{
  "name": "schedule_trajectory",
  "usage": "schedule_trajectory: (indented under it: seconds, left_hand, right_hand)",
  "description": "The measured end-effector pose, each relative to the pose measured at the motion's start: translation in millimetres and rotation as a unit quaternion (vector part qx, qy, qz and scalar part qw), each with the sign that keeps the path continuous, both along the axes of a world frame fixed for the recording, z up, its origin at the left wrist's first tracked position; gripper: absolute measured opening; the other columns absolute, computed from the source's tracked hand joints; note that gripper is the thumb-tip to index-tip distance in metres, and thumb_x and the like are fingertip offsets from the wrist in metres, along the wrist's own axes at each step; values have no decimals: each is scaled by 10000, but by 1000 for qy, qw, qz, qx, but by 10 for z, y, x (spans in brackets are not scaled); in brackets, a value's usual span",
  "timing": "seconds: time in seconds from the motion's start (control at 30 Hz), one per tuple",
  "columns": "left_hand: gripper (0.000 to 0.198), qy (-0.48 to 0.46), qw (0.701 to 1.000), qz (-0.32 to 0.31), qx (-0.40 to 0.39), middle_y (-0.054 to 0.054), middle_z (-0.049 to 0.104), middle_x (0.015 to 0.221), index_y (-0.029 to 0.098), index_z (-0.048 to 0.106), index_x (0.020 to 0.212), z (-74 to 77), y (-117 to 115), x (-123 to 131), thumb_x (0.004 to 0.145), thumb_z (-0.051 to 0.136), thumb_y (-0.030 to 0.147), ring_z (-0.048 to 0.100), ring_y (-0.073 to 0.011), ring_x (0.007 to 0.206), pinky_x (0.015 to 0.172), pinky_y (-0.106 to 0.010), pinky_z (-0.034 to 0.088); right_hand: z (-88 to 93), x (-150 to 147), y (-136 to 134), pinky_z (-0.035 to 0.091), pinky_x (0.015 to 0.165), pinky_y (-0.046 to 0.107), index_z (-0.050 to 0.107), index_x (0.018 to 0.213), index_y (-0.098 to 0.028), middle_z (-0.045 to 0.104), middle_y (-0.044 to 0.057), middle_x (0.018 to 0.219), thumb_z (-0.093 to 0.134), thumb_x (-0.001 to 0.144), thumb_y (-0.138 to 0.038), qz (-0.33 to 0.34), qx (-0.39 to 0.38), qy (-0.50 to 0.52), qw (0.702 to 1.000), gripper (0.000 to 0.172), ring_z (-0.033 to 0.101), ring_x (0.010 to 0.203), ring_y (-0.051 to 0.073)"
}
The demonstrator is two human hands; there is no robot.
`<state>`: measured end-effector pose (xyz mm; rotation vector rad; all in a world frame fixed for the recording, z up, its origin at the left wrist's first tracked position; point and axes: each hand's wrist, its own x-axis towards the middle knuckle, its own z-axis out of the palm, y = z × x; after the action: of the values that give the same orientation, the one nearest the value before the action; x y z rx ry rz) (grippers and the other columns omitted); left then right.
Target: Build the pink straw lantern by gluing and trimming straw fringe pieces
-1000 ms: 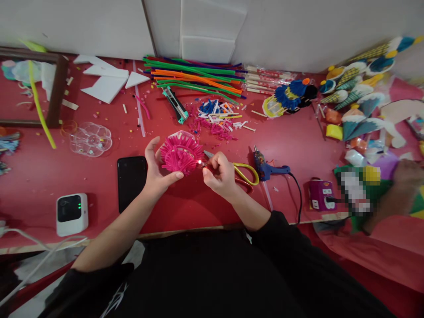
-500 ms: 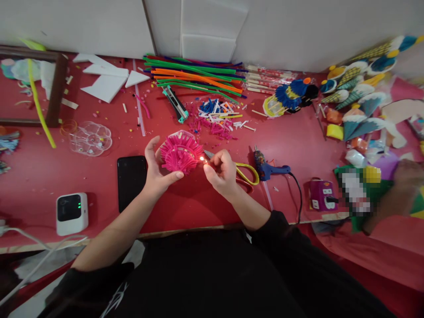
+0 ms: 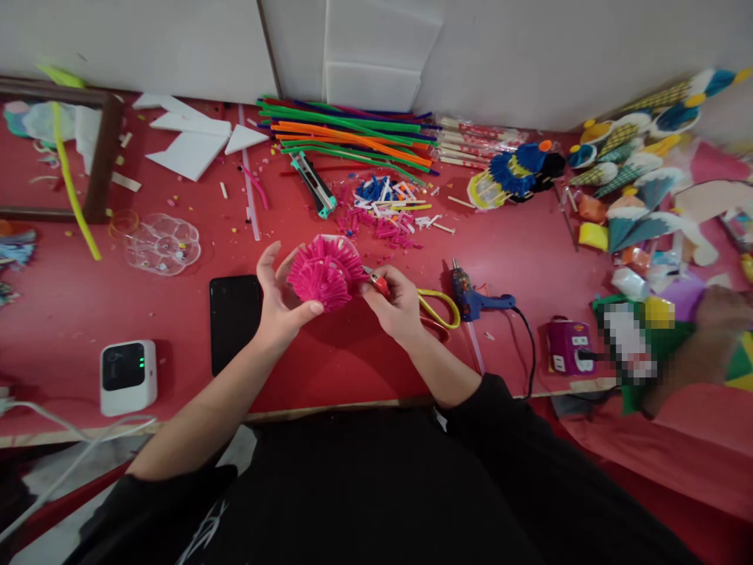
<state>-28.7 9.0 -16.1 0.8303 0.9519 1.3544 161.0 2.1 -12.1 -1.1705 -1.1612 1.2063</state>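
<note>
A bright pink craft piece made of short fuzzy-looking strips (image 3: 325, 273) sits in my left hand (image 3: 279, 302), whose thumb and fingers curve round its left side. My right hand (image 3: 397, 302) is closed on a small red lighter (image 3: 380, 283) at the piece's right edge; no flame shows. Its fingertips touch or nearly touch the pink strips. Behind the right hand lie scissors with yellow and red handles (image 3: 441, 306), their blades mostly hidden. A black phone (image 3: 234, 323) lies beneath and left of my left wrist.
A blue glue gun (image 3: 482, 300) with a cord lies right of the scissors. Beyond my hands are a utility knife (image 3: 314, 185), cut scraps (image 3: 388, 212) and pipe cleaners (image 3: 353, 141). A white device (image 3: 128, 378) stands at left. Another person's arm (image 3: 700, 345) rests at far right.
The flame at the lighter by the pink piece's right edge has gone out. My right hand has turned slightly, showing the red lighter body. The pink piece has shifted a little right.
</note>
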Motion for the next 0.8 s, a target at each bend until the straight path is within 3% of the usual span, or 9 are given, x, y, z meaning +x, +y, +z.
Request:
schedule_trajectory:
  seconds: [0.2, 0.33, 0.47, 0.57, 0.67, 0.73, 0.8]
  left_hand:
    - [931, -59, 997, 0, -53, 10, 736, 1074, 347, 484, 1260, -9, 34, 24, 508, 1002, 531, 725, -243, 1161, 931, -324, 599]
    - [856, -82, 993, 10, -81, -4, 736, 1051, 348, 507, 1234, 2, 67, 28, 549, 973, 566, 729, -256, 1157, 898, -346, 613]
    - [736, -98, 988, -5, -119, 13, 736, 943, 338, 548, 1191, -26, 91, 9, 612, 933, 579, 758, -211, 940, 764, -297, 603]
    - [609, -113, 981, -29, -154, 18, 736, 887, 315, 597, 1140, -26, 100, 5, 667, 907, 540, 730, -168, 781, 702, -273, 587]
    - [436, -123, 977, -47, -169, -2, 749, 892, 281, 648, 1093, 13, 109, 10, 760, 817, 507, 735, -178, 799, 730, -293, 611]
    - [296, -139, 973, -64, -173, -13, 760, 908, 266, 679, 1052, 49, 113, 10, 787, 739, 383, 746, -195, 845, 770, -313, 628]
    - [317, -158, 967, -82, -180, -14, 772, 932, 258, 699, 1019, 79, 114, 5, 710, 659, 202, 746, -196, 858, 801, -321, 636]
  right_hand:
    - [-2, -101, -47, 431, 532, 251, 513, 744, -244, 566, -79, 540, 723, 862, -534, 30, -18, 43, 998, 378, 496, 492, 82]
    - [-27, -137, -59, 383, 474, 227, 509, 784, -251, 571, -86, 542, 728, 849, -580, 14, -39, 75, 996, 401, 467, 468, 71]
    - [-72, -140, -46, 316, 403, 210, 487, 814, -265, 531, -109, 526, 739, 820, -626, -6, -61, 112, 992, 441, 396, 408, 57]
    - [-98, -146, -30, 318, 393, 208, 477, 833, -274, 498, -123, 519, 758, 799, -630, -25, -73, 141, 987, 455, 391, 401, 58]
    - [-98, -150, -9, 351, 407, 214, 467, 836, -280, 449, -136, 513, 787, 765, -636, -47, -80, 169, 981, 484, 391, 408, 60]
    - [-80, -147, 6, 366, 414, 223, 457, 830, -283, 424, -140, 523, 810, 725, -652, -58, -81, 186, 977, 522, 379, 412, 60]
    - [-55, -140, 15, 370, 414, 232, 445, 820, -286, 398, -140, 529, 813, 709, -668, -61, -84, 202, 974, 542, 360, 414, 62]
